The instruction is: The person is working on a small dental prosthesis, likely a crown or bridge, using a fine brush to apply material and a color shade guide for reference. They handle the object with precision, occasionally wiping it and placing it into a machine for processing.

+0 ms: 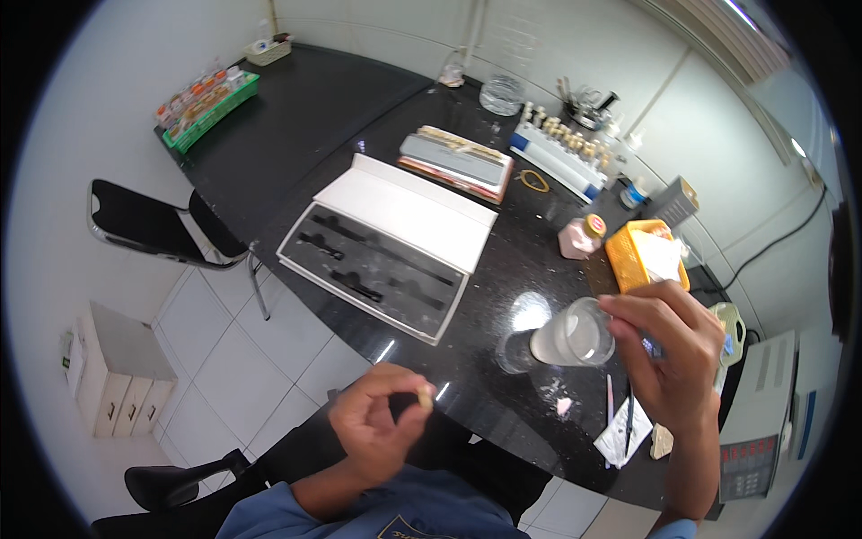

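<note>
My left hand (375, 420), near the front edge of the black table, is closed in a pinch on a small cream-coloured, tooth-like piece (425, 396). To the right, my right hand (672, 350) is raised with thumb and forefinger drawn together beside the rim of a clear glass (571, 338). Whatever its fingertips hold, if anything, is too small to make out. Cloudy whitish liquid or powder shows in the glass. Below the right hand, a slim pink tool (610, 400) and a dark-handled tool (629, 422) lie by a white folded tissue (620, 442).
An open white case (409, 211) with a dark insert lies left of the glass. Behind are a tooth shade guide (561, 153), a pink jar (582, 237) and a yellow basket (626, 260). White-pink crumbs (563, 406) lie near the glass; a grey machine (759, 413) stands right.
</note>
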`<action>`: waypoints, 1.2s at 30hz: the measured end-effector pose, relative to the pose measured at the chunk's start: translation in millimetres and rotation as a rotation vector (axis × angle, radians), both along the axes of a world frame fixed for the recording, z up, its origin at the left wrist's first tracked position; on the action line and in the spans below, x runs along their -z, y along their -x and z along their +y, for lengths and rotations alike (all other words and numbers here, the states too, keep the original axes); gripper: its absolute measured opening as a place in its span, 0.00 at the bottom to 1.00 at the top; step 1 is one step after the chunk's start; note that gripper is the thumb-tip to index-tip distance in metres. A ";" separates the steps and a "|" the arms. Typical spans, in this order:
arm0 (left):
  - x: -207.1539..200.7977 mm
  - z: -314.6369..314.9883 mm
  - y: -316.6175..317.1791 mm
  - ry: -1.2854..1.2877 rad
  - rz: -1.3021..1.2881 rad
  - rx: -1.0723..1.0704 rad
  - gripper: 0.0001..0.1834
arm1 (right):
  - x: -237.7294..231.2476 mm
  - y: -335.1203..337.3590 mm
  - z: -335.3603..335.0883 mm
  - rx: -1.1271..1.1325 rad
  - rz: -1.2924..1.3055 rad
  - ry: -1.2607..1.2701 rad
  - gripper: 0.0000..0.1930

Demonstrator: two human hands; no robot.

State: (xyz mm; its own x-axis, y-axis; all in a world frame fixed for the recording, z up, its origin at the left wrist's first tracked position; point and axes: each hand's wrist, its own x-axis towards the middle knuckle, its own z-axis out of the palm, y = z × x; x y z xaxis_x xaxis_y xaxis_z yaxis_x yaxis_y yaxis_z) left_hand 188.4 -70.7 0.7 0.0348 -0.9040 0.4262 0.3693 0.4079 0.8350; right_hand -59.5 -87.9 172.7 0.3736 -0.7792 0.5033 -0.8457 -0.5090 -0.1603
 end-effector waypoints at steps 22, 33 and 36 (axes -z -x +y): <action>18.5 -119.9 -116.5 0.025 -0.265 -0.283 0.11 | 91.1 -185.1 -169.6 -0.273 0.172 -0.590 0.13; 16.7 -118.2 -113.6 0.005 -0.236 -0.266 0.11 | 90.2 -184.5 -181.1 -0.165 0.010 -0.843 0.11; 16.4 -116.3 -112.4 -0.003 -0.269 -0.276 0.10 | 91.4 -182.3 -175.5 -0.209 -0.043 -0.774 0.11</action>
